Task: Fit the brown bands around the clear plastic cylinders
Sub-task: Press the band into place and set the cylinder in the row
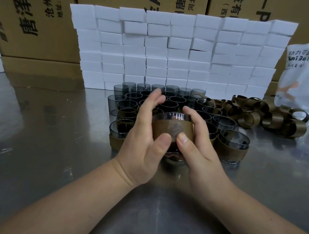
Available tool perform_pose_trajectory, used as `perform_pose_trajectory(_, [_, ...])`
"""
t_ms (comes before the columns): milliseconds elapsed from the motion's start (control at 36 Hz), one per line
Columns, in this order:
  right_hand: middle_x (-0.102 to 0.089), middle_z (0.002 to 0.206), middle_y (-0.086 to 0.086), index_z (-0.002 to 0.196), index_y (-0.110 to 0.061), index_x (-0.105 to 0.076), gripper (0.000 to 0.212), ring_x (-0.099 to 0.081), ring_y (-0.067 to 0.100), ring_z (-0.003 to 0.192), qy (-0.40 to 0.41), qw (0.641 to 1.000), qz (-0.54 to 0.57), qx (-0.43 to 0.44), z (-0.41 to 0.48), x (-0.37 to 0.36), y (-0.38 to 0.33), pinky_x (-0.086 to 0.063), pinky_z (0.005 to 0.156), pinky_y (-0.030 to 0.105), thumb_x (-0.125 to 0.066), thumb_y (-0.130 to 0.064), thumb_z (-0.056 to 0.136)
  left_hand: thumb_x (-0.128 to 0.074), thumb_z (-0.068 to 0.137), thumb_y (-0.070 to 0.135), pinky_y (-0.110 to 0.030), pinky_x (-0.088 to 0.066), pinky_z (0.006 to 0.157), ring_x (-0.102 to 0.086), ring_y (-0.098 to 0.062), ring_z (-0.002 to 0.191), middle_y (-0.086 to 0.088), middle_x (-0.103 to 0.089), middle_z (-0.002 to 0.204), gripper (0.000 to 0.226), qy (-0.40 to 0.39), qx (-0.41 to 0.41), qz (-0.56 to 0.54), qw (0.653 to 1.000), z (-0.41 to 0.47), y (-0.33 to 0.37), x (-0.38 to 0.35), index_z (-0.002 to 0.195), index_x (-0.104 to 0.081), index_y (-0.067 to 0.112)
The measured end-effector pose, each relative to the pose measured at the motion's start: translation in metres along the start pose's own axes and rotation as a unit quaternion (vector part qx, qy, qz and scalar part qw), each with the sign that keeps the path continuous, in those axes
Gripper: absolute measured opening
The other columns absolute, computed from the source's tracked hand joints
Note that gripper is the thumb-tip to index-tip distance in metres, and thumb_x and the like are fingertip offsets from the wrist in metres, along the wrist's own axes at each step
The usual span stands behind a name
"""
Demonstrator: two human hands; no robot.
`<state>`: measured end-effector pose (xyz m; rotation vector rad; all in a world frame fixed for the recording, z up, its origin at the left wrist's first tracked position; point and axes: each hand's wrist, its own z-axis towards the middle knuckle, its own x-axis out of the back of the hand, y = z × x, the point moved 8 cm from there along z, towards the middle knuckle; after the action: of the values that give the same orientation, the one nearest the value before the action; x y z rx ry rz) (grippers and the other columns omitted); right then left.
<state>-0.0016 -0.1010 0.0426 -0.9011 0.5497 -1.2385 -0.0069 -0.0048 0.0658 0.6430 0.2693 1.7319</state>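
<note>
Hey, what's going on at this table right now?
A person is working a brown band around a clear plastic cylinder over the metal table. The right hand grips the cylinder, thumb on the band. The left hand presses its thumb on the band, its fingers lifted and blurred. Bare cylinders stand behind, banded cylinders at the front, and loose brown bands lie to the right.

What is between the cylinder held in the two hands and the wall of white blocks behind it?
The head view shows rows of upright clear cylinders standing between the held cylinder and the white blocks.
</note>
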Motion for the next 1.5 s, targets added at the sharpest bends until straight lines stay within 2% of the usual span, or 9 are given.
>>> perform_pose_trajectory(194, [-0.058,0.122,-0.017,0.119,-0.05,-0.042,0.051,-0.054,0.005,0.117,0.033,0.997,0.066,-0.038,0.002,0.009,0.006,-0.041,0.105,0.039,-0.052,-0.053,0.07,-0.038,0.087,0.06,-0.006,-0.02,0.103,-0.021,0.007,0.132,-0.007,-0.024,0.141,0.072,-0.056,-0.056,0.11,0.991,0.002,0.011,-0.011,0.14,-0.02,0.016])
perform_pose_trajectory(389, [-0.063,0.106,-0.03,0.12,-0.047,-0.041,0.039,-0.061,0.0,0.106,0.034,0.994,0.098,-0.042,0.003,0.01,0.008,-0.05,0.084,0.021,-0.044,-0.038,0.082,-0.035,0.087,0.058,-0.004,-0.017,0.104,-0.023,-0.004,0.13,-0.014,-0.024,0.142,0.07,-0.064,-0.046,0.121,0.989,0.003,0.011,-0.014,0.136,-0.019,0.011])
perform_pose_trajectory(556, [-0.063,0.112,-0.022,0.12,-0.046,-0.041,0.041,-0.059,0.002,0.11,0.033,0.994,0.093,-0.04,0.002,0.011,0.008,-0.048,0.091,0.025,-0.05,-0.044,0.08,-0.034,0.086,0.057,-0.001,-0.016,0.102,-0.019,-0.004,0.13,-0.018,-0.021,0.142,0.071,-0.058,-0.046,0.124,0.989,0.003,0.012,-0.015,0.135,-0.019,0.008])
perform_pose_trajectory(945, [-0.063,0.1,-0.03,0.115,-0.049,-0.043,0.04,-0.061,0.0,0.101,0.038,0.996,0.065,-0.045,0.004,0.011,0.008,-0.05,0.084,0.023,-0.053,-0.043,0.077,-0.028,0.09,0.06,-0.005,-0.021,0.102,-0.021,0.009,0.132,-0.019,-0.028,0.144,0.067,-0.049,-0.062,0.144,0.986,0.002,0.008,-0.013,0.138,-0.024,0.014])
perform_pose_trajectory(1056, [-0.059,0.099,-0.028,0.107,-0.047,-0.051,0.042,-0.06,0.001,0.092,0.055,0.997,-0.056,-0.005,0.005,0.021,-0.003,-0.049,0.082,0.026,-0.056,-0.049,0.065,-0.026,0.092,0.057,-0.011,-0.029,0.1,-0.039,-0.007,0.121,-0.02,-0.031,0.139,0.067,-0.032,-0.048,0.156,0.986,0.0,0.003,-0.006,0.137,-0.021,0.007])
perform_pose_trajectory(1139, [-0.054,0.102,-0.029,0.098,-0.048,-0.05,0.036,-0.058,0.004,0.088,0.034,0.986,-0.165,0.006,0.002,0.017,-0.008,-0.053,0.08,0.038,-0.057,-0.05,0.063,-0.036,0.086,0.04,-0.02,-0.039,0.091,-0.049,-0.013,0.098,-0.013,-0.038,0.131,0.058,-0.026,-0.029,0.159,0.987,0.0,0.001,-0.003,0.135,-0.021,0.012])
perform_pose_trajectory(1222, [-0.054,0.103,-0.026,0.093,-0.043,-0.049,0.035,-0.059,0.006,0.093,0.063,0.986,-0.153,0.001,0.001,0.019,-0.009,-0.053,0.081,0.044,-0.062,-0.048,0.061,-0.031,0.087,0.034,-0.039,-0.042,0.094,-0.048,-0.018,0.107,-0.006,-0.039,0.128,0.054,-0.033,-0.031,0.172,0.984,0.0,0.001,-0.004,0.135,-0.027,0.012])
perform_pose_trajectory(1361, [-0.058,0.114,-0.025,0.075,-0.037,-0.053,0.026,-0.058,-0.003,0.103,0.162,0.972,-0.166,0.024,0.006,0.043,-0.019,-0.05,0.087,0.031,-0.076,-0.037,0.062,-0.018,0.088,0.041,-0.051,-0.025,0.106,-0.042,-0.021,0.124,-0.007,-0.049,0.132,0.062,-0.016,0.057,0.281,0.958,0.003,-0.017,0.005,0.135,-0.043,0.009])
perform_pose_trajectory(1500, [-0.066,0.095,-0.023,0.069,-0.027,-0.055,0.022,-0.062,-0.006,0.086,0.222,0.961,-0.164,-0.004,0.026,0.072,-0.02,-0.054,0.076,0.021,-0.073,-0.036,0.062,0.002,0.08,0.055,-0.038,-0.004,0.111,-0.033,-0.016,0.13,0.002,-0.043,0.139,0.078,-0.109,0.127,0.388,0.906,0.0,-0.041,-0.008,0.139,-0.04,0.024])
